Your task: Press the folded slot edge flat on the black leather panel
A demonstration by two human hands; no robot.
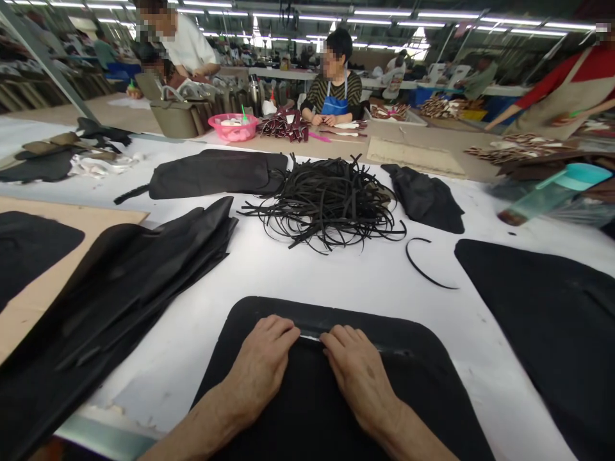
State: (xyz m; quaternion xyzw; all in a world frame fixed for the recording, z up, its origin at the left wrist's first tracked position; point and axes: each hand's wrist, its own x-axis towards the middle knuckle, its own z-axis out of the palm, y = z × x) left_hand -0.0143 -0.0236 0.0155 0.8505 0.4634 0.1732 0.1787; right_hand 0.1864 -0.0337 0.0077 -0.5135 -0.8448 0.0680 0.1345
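Observation:
A large black leather-like panel (307, 410) with rounded corners lies in front of me. My left hand (264, 355) rests on its upper part, closed, with fingers curled over a raised edge or fold that runs across it. Close beside it, my right hand (353, 368) is closed on the same edge, its fingers bent and thumb tucked in. Between the two hands a short whitish line (310, 338) shows along that edge. What lies under my fingertips is hidden.
Beyond the panel lies a tangled heap of thin black strips (331, 198), with one loose strip (423, 269) nearer. Black sheets (120, 282) are piled left; another black panel (542, 307) lies right. A teal-lidded bottle (552, 192) lies at right. Co-workers sit and stand across the table.

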